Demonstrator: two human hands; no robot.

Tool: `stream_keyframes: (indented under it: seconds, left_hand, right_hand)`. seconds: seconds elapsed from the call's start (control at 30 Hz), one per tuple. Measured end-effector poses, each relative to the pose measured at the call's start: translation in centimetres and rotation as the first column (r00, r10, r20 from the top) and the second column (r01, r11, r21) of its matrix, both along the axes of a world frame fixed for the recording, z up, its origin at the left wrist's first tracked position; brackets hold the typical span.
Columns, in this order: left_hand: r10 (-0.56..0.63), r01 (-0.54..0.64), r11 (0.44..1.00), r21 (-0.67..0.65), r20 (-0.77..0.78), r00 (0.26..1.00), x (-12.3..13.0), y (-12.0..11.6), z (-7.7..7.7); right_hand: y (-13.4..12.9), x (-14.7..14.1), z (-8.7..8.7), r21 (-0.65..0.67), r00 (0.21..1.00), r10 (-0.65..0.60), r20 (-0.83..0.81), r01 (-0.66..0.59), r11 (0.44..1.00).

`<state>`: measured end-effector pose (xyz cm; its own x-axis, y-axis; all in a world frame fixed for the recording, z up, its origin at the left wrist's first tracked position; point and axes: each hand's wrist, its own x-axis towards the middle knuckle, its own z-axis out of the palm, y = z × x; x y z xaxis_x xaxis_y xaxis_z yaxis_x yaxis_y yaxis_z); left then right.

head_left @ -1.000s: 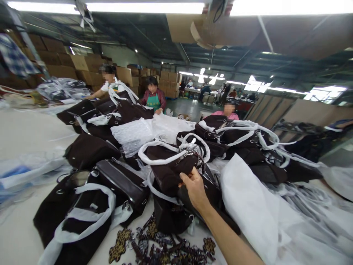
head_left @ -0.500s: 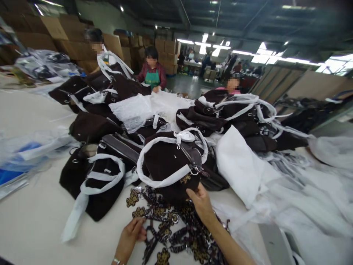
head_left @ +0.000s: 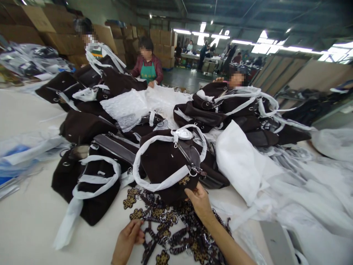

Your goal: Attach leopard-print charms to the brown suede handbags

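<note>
A dark brown handbag [head_left: 162, 158], its handle wrapped in white paper, lies in front of me with a flower-shaped leopard-print charm [head_left: 184, 180] at its ring. My right hand [head_left: 200, 201] pinches the bag's near lower corner between thumb and fingers. To the left, my left hand [head_left: 129, 237] is low over the table with its fingers curled together; whatever they may hold is hidden. Beside it spreads a heap of bag charms [head_left: 176, 232] with dark patterned straps, metal rings and leopard-print flowers, partly beneath the bag.
Another wrapped-handle handbag [head_left: 91, 184] lies at left. More dark bags [head_left: 85, 127] are piled behind, with bubble wrap [head_left: 124, 106] between them. White sheeting [head_left: 237, 162] covers the right side, near a grey device [head_left: 275, 241]. A co-worker in a green apron [head_left: 148, 71] stands across the table.
The view has shifted slightly, so the bags at left appear farther left. My right hand keeps its grip on the handbag's corner; my left hand remains curled beside the charms.
</note>
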<state>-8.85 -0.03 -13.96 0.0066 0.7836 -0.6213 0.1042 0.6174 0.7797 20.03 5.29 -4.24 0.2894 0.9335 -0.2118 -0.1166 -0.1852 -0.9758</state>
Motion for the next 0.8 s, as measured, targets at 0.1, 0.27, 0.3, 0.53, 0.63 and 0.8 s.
stream_keyframes:
  seconds: [0.1, 0.27, 0.3, 0.53, 0.63, 0.8]
  left_hand:
    - [0.001, -0.001, 1.0, -0.002, 0.004, 1.0, 0.0, 0.0, 0.1]
    - [0.01, -0.01, 1.0, -0.014, 0.01, 1.0, 0.2, 0.2, 0.2]
    - [0.015, -0.015, 1.0, -0.018, 0.01, 1.0, 0.2, 0.2, 0.2]
    - [0.002, -0.003, 1.0, -0.019, -0.01, 1.0, 0.2, 0.0, 0.4]
    - [-0.006, 0.006, 1.0, -0.019, -0.003, 1.0, 0.1, 0.0, 0.2]
    - [0.012, -0.012, 1.0, -0.027, 0.009, 1.0, 0.1, 0.2, 0.2]
  right_hand:
    - [0.1, 0.1, 0.2, -0.004, 1.0, -0.009, -0.012, 0.009, 1.0]
    - [0.1, 0.2, -0.1, -0.002, 1.0, -0.016, -0.015, 0.016, 1.0]
    - [0.1, 0.2, -0.2, -0.007, 1.0, -0.019, -0.013, 0.019, 1.0]
    - [0.4, 0.8, -0.4, 0.018, 0.996, -0.068, 0.058, 0.067, 0.998]
    - [0.9, 1.3, 0.0, 0.023, 0.98, -0.147, 0.132, 0.145, 0.989]
    - [1.9, 1.2, 0.7, -0.016, 0.989, -0.146, 0.025, 0.146, 0.989]
